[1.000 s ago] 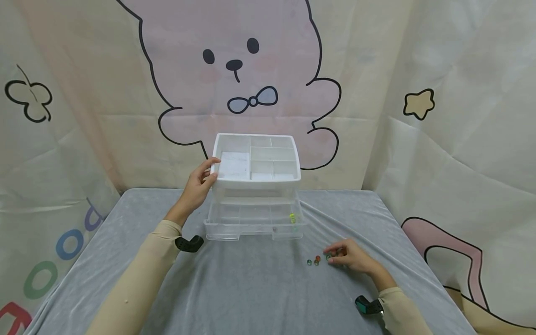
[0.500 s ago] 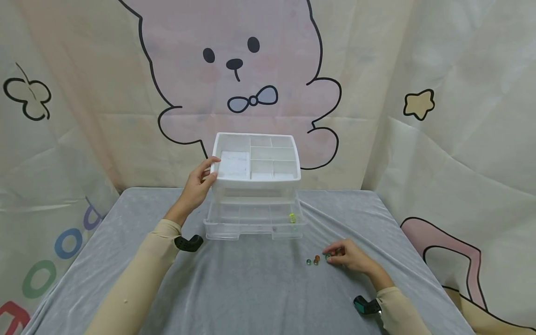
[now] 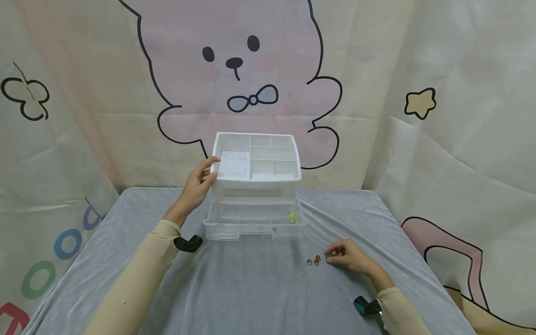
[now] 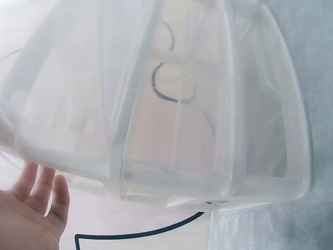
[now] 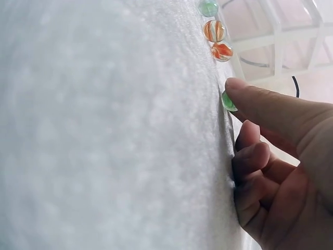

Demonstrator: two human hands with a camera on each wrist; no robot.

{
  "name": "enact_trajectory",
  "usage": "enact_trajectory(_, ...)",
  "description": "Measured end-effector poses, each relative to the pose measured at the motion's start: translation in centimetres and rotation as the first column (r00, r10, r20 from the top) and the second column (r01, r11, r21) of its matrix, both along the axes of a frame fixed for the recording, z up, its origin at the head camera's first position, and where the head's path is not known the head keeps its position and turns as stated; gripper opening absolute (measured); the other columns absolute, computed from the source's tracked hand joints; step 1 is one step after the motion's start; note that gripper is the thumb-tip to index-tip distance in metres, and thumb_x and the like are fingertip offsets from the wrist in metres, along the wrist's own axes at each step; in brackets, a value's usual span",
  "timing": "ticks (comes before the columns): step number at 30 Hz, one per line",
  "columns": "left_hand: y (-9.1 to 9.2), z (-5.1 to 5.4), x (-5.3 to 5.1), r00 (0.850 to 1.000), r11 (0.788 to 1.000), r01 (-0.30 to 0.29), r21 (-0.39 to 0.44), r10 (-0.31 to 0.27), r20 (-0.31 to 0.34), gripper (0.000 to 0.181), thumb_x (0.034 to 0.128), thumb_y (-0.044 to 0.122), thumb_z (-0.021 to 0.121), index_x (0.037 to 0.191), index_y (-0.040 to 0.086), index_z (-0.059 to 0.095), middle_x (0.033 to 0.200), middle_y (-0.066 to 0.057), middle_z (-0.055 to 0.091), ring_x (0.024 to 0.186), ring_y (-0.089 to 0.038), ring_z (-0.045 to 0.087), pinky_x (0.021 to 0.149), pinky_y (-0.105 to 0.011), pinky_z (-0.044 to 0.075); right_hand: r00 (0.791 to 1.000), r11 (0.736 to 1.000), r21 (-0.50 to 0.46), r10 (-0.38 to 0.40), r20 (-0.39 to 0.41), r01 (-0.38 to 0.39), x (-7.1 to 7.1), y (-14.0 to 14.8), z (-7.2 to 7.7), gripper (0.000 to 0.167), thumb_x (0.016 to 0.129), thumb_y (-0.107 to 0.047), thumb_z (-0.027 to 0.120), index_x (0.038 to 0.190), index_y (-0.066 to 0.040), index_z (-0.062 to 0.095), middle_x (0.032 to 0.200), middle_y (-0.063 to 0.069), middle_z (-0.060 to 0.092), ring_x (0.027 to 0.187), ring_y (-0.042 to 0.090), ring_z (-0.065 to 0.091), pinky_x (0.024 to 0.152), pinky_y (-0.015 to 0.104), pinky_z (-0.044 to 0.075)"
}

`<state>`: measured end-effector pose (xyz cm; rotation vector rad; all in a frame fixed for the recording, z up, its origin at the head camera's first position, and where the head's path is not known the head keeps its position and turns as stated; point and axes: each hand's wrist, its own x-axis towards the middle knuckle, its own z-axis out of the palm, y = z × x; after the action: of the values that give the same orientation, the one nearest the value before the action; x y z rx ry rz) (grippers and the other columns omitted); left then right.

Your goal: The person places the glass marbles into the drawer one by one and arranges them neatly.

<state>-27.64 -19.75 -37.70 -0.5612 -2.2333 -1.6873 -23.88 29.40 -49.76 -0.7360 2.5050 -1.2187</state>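
Note:
A white-topped clear plastic drawer box (image 3: pixel 255 181) stands at the table's middle, its lower drawer (image 3: pixel 251 228) pulled out. With fingertips at the rim, my left hand (image 3: pixel 196 188) grips the box's upper left side; the left wrist view shows these fingers (image 4: pixel 39 190) against the clear wall. My right hand (image 3: pixel 353 257), to the right of the drawer, pinches a green marble (image 5: pixel 227 101) between thumb and forefinger, low at the cloth. Beside it lie another green marble (image 5: pixel 208 8) and two orange-striped marbles (image 5: pixel 214 31). Something yellow-green (image 3: pixel 292 218) sits at the drawer's right end.
A grey cloth (image 3: pixel 234 288) covers the table. Several divided compartments (image 3: pixel 272 153) form the top of the box. Behind and at both sides hang printed curtains (image 3: pixel 259 60). A dark wrist device (image 3: pixel 367 305) shows below the right hand, another (image 3: pixel 188 244) below the left.

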Motion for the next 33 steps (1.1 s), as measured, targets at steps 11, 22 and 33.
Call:
enact_trajectory(11, 0.2, 0.0, 0.0, 1.000, 1.000, -0.009, 0.011, 0.009, -0.001, 0.042, 0.1078, 0.013, 0.045, 0.148, 0.002, 0.043, 0.157, -0.018, 0.037, 0.106, -0.010, 0.056, 0.079, -0.022, 0.045, 0.998, 0.999, 0.010, -0.048, -0.048, 0.049, 0.1, 0.0, 0.8, 0.016, 0.089, -0.008, 0.076, 0.099, 0.005, 0.075, 0.076, 0.007, 0.064, 0.060, -0.002, 0.048, 0.055, 0.020, 0.044)
enact_trajectory(22, 0.3, -0.1, 0.1, 1.000, 1.000, -0.020, 0.023, 0.020, -0.009, 0.040, 0.1074, 0.011, 0.046, 0.146, 0.002, 0.045, 0.152, -0.017, 0.041, 0.102, -0.008, 0.055, 0.077, -0.023, 0.043, 0.980, 0.988, -0.117, -0.118, -0.160, 0.100, 0.1, -0.9, 2.2, 0.019, 0.089, -0.002, 0.073, 0.103, 0.012, 0.073, 0.074, 0.011, 0.065, 0.057, -0.001, 0.048, 0.051, 0.022, 0.044)
enact_trajectory(33, 0.2, -0.3, -0.1, 0.999, 0.999, -0.029, 0.023, 0.029, -0.019, 0.040, 0.1071, 0.011, 0.046, 0.146, 0.003, 0.046, 0.150, -0.017, 0.043, 0.102, -0.008, 0.054, 0.077, -0.026, 0.043, 0.971, 0.985, -0.141, -0.126, -0.205, 0.098, -0.4, -2.3, 3.7, 0.017, 0.090, 0.003, 0.070, 0.106, 0.010, 0.072, 0.075, 0.014, 0.063, 0.055, -0.003, 0.042, 0.050, 0.022, 0.042)
